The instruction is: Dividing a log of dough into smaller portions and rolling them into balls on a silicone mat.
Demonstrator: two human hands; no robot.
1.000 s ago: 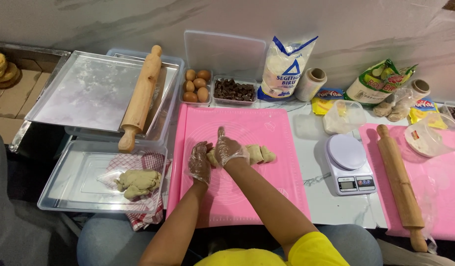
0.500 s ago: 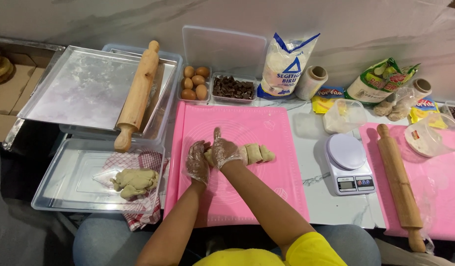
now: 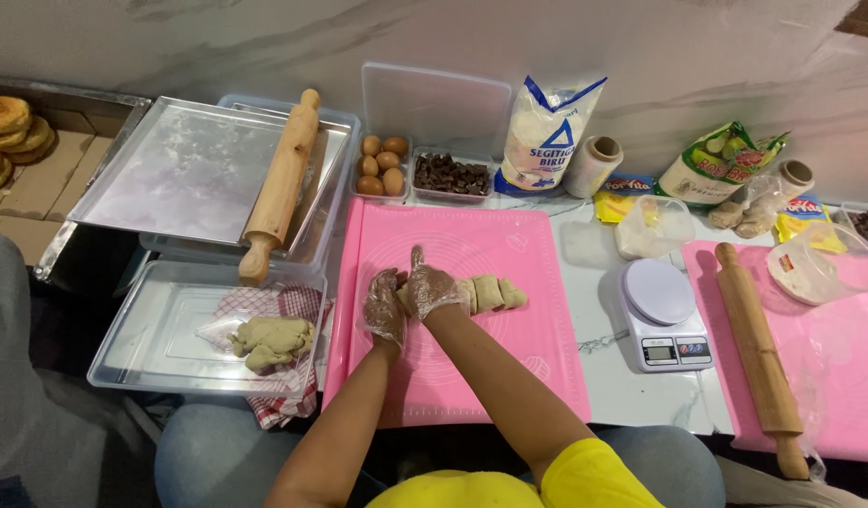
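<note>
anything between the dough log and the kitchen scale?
Head view: only bare pink mat and a strip of white countertop lie between the dough log and the kitchen scale.

There is only one view, from a camera worn on the person's head, looking steeply down and forward over the tabletop (image 3: 603, 329) toward the marbled wall (image 3: 265, 47) behind it. It sits close: the person's own forearms and yellow sleeve (image 3: 594, 475) enter from the bottom edge, and the pink mat (image 3: 472, 376) fills the middle. With no second camera, no part of the scene is shared.
</note>
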